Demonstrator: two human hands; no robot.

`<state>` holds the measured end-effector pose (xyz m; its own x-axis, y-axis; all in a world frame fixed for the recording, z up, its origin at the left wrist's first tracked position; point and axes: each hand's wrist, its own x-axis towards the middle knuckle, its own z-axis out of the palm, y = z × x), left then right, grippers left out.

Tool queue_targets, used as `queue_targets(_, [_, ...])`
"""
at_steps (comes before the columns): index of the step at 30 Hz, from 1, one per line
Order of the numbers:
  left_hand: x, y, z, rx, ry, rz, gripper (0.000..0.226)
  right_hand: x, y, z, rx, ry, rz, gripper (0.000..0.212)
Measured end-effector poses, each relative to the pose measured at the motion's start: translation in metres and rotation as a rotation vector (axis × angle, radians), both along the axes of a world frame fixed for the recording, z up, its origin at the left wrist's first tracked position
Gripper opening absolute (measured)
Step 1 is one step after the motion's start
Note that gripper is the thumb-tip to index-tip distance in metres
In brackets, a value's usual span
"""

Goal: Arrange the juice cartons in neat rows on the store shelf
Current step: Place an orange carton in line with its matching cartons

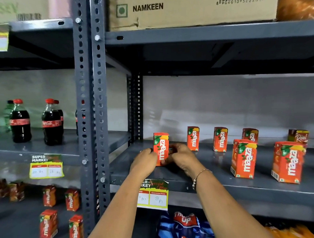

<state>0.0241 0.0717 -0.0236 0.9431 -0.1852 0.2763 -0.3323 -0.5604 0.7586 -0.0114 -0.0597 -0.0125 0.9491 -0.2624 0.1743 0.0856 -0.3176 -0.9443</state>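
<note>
An orange-red Maaza juice carton (161,147) stands upright near the left end of the grey metal shelf (204,181). My left hand (145,162) presses its left side and my right hand (180,158) its right side, so both hands grip it. Behind, three more Maaza cartons (193,138) (220,139) (250,134) stand in a back row, along with a darker Real carton (298,136). Two larger-looking Maaza cartons (243,159) (288,162) stand nearer the front edge on the right.
A perforated steel upright (91,103) splits the bays. Cola bottles (52,122) stand on the left shelf, with several Maaza cartons (48,224) on the shelf below. A Namkeen cardboard box (193,10) sits overhead. A price tag (153,195) hangs off the shelf edge, blue Thums Up packaging (184,224) below.
</note>
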Motion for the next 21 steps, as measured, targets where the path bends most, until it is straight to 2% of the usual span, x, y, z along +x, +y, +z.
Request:
queue_targets(3, [0.001,-0.002,-0.005,0.238,-0.058,0.023,0.033,-0.01,-0.012,-0.002,-0.048,-0.009,-0.036,0.043])
queue_targets(6, [-0.001,-0.008,-0.009,0.5,-0.116,0.039,0.04,-0.03,-0.038,0.0,-0.075,0.016,-0.088,0.045])
queue_targets(9, [-0.003,-0.02,-0.009,0.645,-0.143,0.049,0.052,-0.056,-0.065,0.002,-0.116,0.019,-0.144,0.048])
queue_targets(12, [-0.006,-0.037,-0.008,0.681,-0.197,0.036,0.054,-0.071,-0.079,0.0,-0.135,0.016,-0.191,0.06])
queue_targets(21, [-0.021,-0.072,-0.008,0.662,-0.15,-0.032,0.052,-0.082,-0.081,-0.012,-0.259,-0.025,-0.219,0.042])
